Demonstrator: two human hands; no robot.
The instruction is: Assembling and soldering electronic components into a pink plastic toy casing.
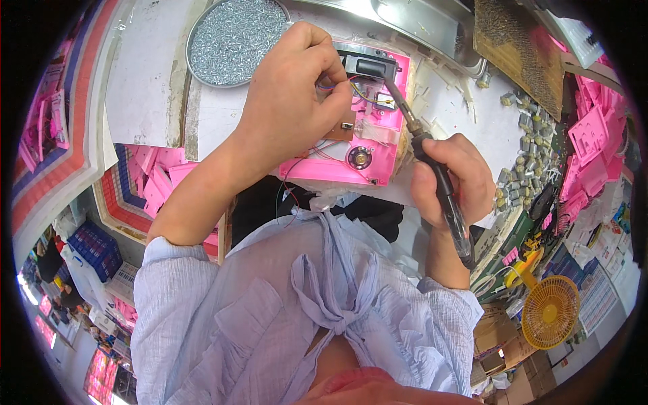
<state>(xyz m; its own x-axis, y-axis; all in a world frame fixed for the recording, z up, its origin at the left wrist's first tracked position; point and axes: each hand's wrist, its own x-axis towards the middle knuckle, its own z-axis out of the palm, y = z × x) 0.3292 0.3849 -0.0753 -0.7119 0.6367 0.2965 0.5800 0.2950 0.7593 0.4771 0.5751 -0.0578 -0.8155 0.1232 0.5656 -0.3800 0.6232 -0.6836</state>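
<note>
A pink plastic housing [314, 170] lies on the worktable in front of me, with coloured thin wires [364, 96] running across it. It holds a black rectangular part [370, 67], a small brown circuit board [342, 129] and a round speaker [359, 158]. My left hand [293, 101] reaches over the housing's left side, thumb and forefinger pinched on a thin wire. Wrapped around a soldering iron [442, 179] with a black handle is my right hand [466, 177]. The iron's tip points up-left, close to the black part's right end; whether it touches is unclear.
A round tray of small metal screws [236, 42] stands at the back left. Several small metal motors [523, 158] line the right side, near a brown bristly board [520, 50] and a metal tray [432, 30]. Pink parts [590, 145] are heaped at far right, above a yellow fan [550, 310].
</note>
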